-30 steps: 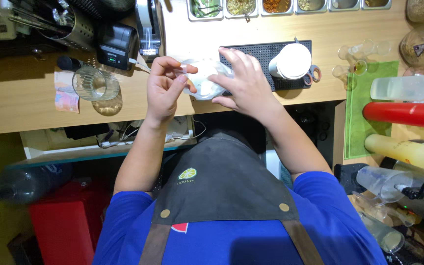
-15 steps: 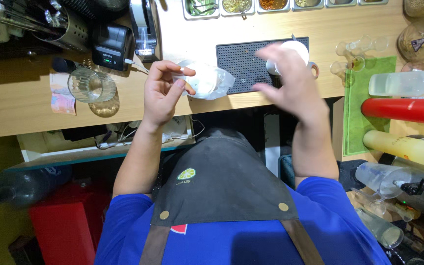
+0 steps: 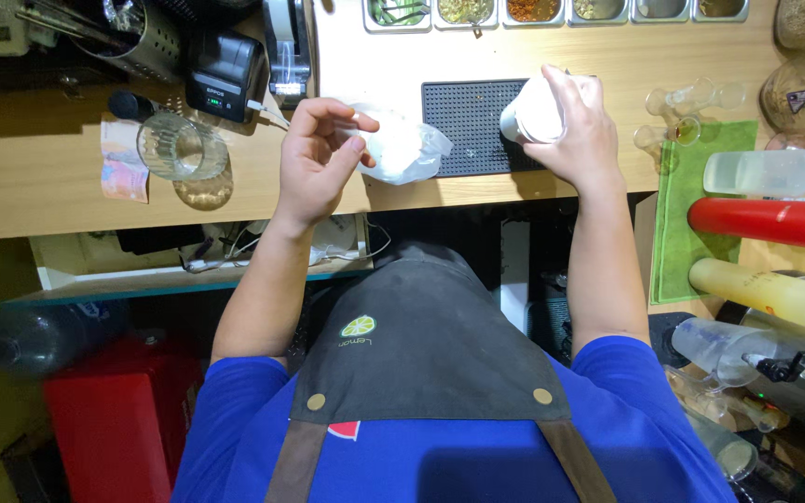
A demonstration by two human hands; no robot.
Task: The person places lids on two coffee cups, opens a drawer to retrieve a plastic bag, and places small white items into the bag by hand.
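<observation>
- One left hand (image 3: 314,158), fingers pinched shut on the edge of a clear plastic bag (image 3: 401,149); thumb and forefinger meet at the bag's near corner, seemingly to steady it or keep its mouth up
- One clear plastic bag, holding something white, lying on the wooden counter (image 3: 48,186) just left of the black bar mat (image 3: 468,126), its right edge touching the mat
- One right hand (image 3: 575,130), fingers wrapped closed around a white cup (image 3: 535,112); the cup is tipped on its side over the mat's right end, pale round face toward the bag, and the grip from the right looks meant to control the tilt
- One black bar mat, ribbed, lying flat at the counter's near edge under the cup, likely there to catch spills
- One glass mug (image 3: 182,146), clear, well left of the bag, apart from both hands
- One black receipt printer (image 3: 225,70), behind the mug
- Five small steel ingredient tubs (image 3: 533,9) in a row along the far edge, within reach
- One red squeeze bottle (image 3: 766,222) and one yellow squeeze bottle (image 3: 766,291), lying beside a green cloth (image 3: 696,224) at the right
- Whether the cup holds anything: cannot tell
</observation>
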